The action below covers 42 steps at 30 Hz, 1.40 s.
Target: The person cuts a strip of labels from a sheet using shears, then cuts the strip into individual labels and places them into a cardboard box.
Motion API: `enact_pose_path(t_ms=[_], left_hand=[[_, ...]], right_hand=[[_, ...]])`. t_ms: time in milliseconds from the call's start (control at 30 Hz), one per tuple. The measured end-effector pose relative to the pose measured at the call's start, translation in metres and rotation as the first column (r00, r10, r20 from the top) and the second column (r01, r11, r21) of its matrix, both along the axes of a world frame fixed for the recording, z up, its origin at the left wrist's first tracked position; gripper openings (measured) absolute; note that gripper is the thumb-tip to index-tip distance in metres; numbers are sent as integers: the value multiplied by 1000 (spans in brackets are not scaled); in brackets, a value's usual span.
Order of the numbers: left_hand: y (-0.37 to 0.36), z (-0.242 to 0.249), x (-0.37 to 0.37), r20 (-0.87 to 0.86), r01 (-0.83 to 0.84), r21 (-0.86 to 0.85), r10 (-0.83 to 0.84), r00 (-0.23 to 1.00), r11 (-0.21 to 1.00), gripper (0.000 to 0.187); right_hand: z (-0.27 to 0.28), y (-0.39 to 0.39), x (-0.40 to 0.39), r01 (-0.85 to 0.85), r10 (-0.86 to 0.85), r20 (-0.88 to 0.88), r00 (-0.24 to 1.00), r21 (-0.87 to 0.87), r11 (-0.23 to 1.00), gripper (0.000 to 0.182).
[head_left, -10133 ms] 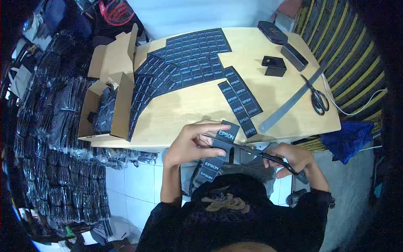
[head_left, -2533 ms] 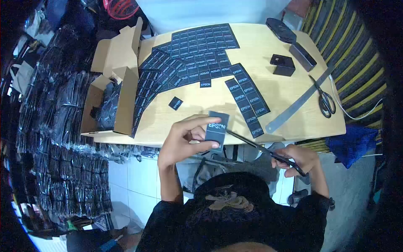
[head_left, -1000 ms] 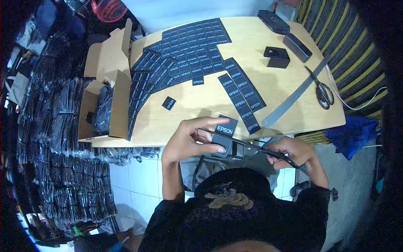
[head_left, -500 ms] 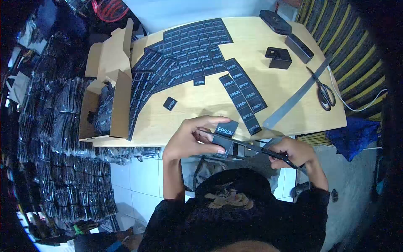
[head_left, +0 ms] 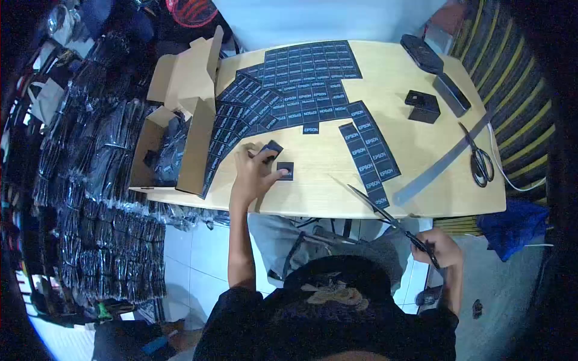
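Over the table, my left hand (head_left: 256, 169) pinches a small dark label piece (head_left: 273, 148) between its fingers, with its thumb at another dark label square (head_left: 286, 171) lying on the wood. My right hand (head_left: 438, 248) is closed on the handles of black scissors (head_left: 394, 224), whose blades point up and left over the table's front edge. Between the hands lie two label strips, a single one (head_left: 363, 163) and a wider one (head_left: 376, 144), printed EPSON. Behind them spreads a large group of overlapping label sheets (head_left: 310, 63). A loose EPSON label (head_left: 310, 128) touches or nearly touches its lower edge.
An open cardboard box (head_left: 200, 147) with dark contents stands at the table's left. On the right are a steel ruler (head_left: 442, 159), a second pair of scissors (head_left: 480, 162), a black block (head_left: 424, 107), a long black box (head_left: 451, 95) and a dark case (head_left: 421, 54).
My left hand has moved left and forward to the tabletop with the cut piece, away from the scissors. My right hand has moved slightly down and right, and the scissors' blades have opened. The view has shifted.
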<state>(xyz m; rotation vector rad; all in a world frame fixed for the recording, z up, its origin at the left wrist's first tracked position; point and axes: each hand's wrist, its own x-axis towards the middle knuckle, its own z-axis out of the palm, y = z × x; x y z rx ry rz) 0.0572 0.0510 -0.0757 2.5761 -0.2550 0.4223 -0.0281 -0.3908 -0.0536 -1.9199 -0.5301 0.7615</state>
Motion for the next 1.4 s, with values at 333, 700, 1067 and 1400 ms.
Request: enact_pose_path(t_ms=[333,700,1067,1400], left_hand=[[-4,-26,42,16,-45,131,44,999,990,69],[-59,-3,-4,51,-7,82,2,999,997,63],[-54,-3,-15,-84,-37,155,51,995,987,55],[-37,-29,-1,20,-144,251,144,989,957,52]], right_hand=[[-3,11,1,60,-60,-72,996,-5,998,25],[-17,13,-12,126,-113,-88,990,165,978,17],[-22,4,-25,177,-158,-140,977,135,975,24],[-21,30,-22,179,-123,-255,959,212,961,53]])
